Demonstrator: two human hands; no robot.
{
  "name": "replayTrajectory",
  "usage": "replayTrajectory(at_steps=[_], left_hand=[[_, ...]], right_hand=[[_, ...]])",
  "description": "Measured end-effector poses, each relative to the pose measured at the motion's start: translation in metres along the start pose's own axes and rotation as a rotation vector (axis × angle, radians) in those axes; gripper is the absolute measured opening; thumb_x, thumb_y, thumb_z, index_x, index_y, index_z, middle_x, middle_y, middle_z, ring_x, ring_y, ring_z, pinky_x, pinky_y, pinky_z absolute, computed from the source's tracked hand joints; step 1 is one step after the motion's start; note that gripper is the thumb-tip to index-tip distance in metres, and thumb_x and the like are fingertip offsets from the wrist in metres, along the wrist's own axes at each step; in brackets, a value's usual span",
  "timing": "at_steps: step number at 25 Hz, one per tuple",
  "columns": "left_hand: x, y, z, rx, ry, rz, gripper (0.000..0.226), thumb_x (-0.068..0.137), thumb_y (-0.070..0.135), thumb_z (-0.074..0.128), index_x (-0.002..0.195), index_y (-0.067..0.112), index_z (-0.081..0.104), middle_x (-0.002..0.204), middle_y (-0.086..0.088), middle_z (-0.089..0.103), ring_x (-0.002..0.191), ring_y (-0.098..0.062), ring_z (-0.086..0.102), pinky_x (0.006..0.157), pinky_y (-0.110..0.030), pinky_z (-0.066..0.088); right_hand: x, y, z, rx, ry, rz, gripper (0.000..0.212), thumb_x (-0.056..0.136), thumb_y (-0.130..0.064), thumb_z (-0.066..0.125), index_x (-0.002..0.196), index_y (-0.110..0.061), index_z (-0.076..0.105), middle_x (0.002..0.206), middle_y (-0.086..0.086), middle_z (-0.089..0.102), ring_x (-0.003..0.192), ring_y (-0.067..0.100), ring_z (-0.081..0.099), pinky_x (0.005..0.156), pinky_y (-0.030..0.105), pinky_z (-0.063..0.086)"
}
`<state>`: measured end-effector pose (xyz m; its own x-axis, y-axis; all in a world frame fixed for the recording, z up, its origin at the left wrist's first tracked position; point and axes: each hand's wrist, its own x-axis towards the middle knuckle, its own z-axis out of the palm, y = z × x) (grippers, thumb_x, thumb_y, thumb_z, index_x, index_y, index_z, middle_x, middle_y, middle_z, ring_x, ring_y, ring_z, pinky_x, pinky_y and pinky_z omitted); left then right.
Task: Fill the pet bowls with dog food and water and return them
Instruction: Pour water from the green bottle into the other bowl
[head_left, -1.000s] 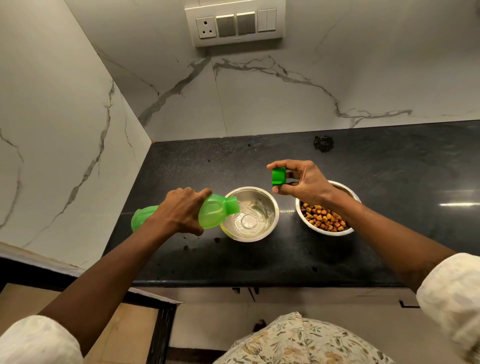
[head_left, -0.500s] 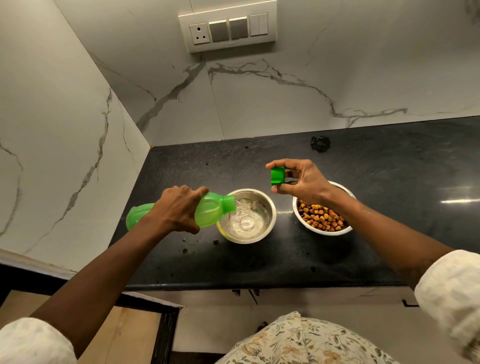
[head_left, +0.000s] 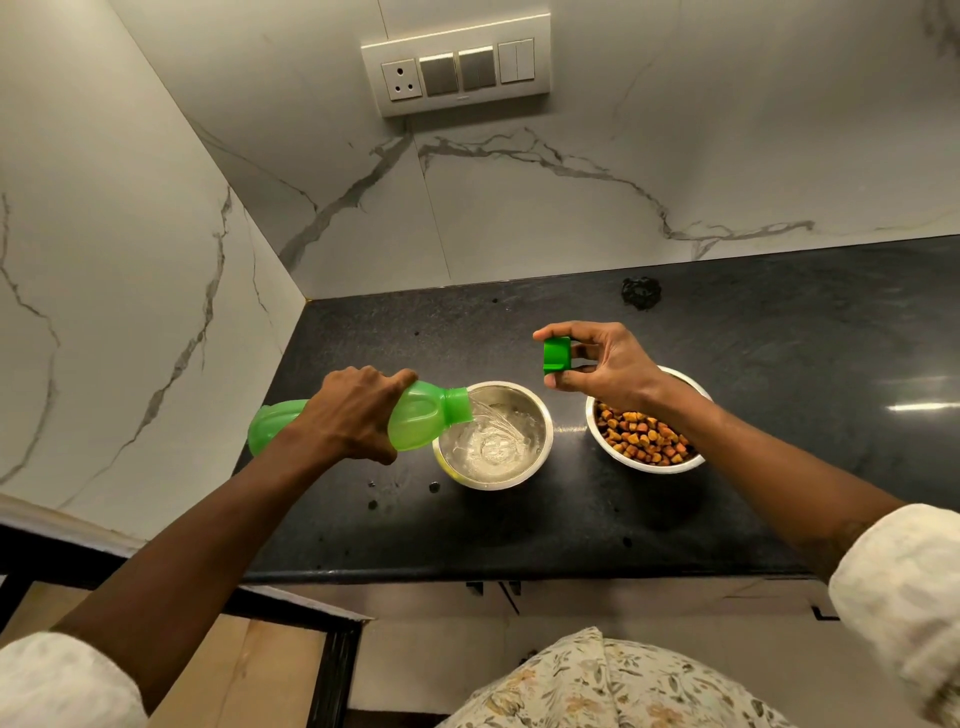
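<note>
My left hand (head_left: 353, 413) grips a green plastic bottle (head_left: 421, 418), tipped on its side with its mouth over the left steel bowl (head_left: 537, 415). Water streams from the mouth into that bowl, which holds rippling water. My right hand (head_left: 610, 361) pinches the green bottle cap (head_left: 557, 354) between thumb and fingers, above the gap between the two bowls. The right steel bowl (head_left: 631, 462) sits under my right wrist and holds brown dog food kibble (head_left: 641, 439).
Both bowls stand on a black stone counter (head_left: 779, 364) in a corner of marble walls. A small dark object (head_left: 641, 292) lies near the back wall. A few droplets (head_left: 402, 491) dot the counter left of the water bowl. A switch panel (head_left: 457, 67) hangs above.
The bottle stays tipped and keeps pouring; the water in the left bowl has risen a little. Both hands hold nearly the same positions while the camera view shifts slightly.
</note>
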<state>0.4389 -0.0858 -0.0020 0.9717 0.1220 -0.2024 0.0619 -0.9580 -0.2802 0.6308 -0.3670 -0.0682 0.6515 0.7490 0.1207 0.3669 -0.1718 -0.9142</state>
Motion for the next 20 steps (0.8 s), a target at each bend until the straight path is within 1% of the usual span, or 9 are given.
replayTrajectory(at_steps=[5,9,14,16,20], left_hand=[[-0.002,-0.001,-0.004,0.005,0.002,-0.004,0.105,0.065,0.055,0.087,0.152,0.021,0.041,0.109,-0.007,0.073,0.09,-0.025,0.071,0.078,-0.04,0.06],[-0.003,-0.003,-0.008,0.001,0.004,-0.003,0.104,0.066,0.055,0.086,0.153,0.021,0.04,0.111,-0.006,0.073,0.091,-0.025,0.071,0.08,-0.041,0.061],[-0.006,-0.005,-0.011,0.013,0.01,-0.007,0.103,0.065,0.054,0.086,0.152,0.021,0.041,0.105,-0.006,0.072,0.085,-0.024,0.07,0.077,-0.041,0.061],[-0.007,-0.006,-0.012,0.019,0.014,-0.007,0.104,0.064,0.054,0.086,0.152,0.021,0.041,0.105,-0.005,0.072,0.084,-0.023,0.07,0.076,-0.04,0.061],[-0.007,-0.009,-0.016,0.031,0.018,-0.004,0.103,0.065,0.054,0.086,0.152,0.021,0.041,0.107,-0.006,0.073,0.083,-0.023,0.07,0.075,-0.038,0.061]], right_hand=[[-0.002,-0.001,-0.002,0.008,0.005,-0.004,0.053,0.083,-0.011,0.087,0.131,-0.025,0.068,0.135,0.006,0.065,0.121,0.024,0.066,0.099,0.034,0.059],[-0.002,-0.002,-0.002,0.006,0.011,-0.01,0.053,0.082,-0.014,0.088,0.129,-0.03,0.068,0.131,0.001,0.066,0.119,0.017,0.067,0.095,0.027,0.059],[-0.001,-0.003,-0.001,-0.008,0.013,-0.016,0.054,0.082,-0.016,0.088,0.13,-0.031,0.068,0.132,0.001,0.067,0.119,0.014,0.067,0.09,0.017,0.058],[0.0,-0.003,-0.001,-0.006,0.017,-0.018,0.054,0.082,-0.015,0.088,0.131,-0.029,0.069,0.133,0.002,0.067,0.119,0.016,0.067,0.091,0.018,0.058],[0.0,-0.003,-0.002,0.007,0.022,-0.015,0.055,0.082,-0.013,0.088,0.132,-0.023,0.069,0.134,0.005,0.067,0.12,0.024,0.068,0.099,0.034,0.059]])
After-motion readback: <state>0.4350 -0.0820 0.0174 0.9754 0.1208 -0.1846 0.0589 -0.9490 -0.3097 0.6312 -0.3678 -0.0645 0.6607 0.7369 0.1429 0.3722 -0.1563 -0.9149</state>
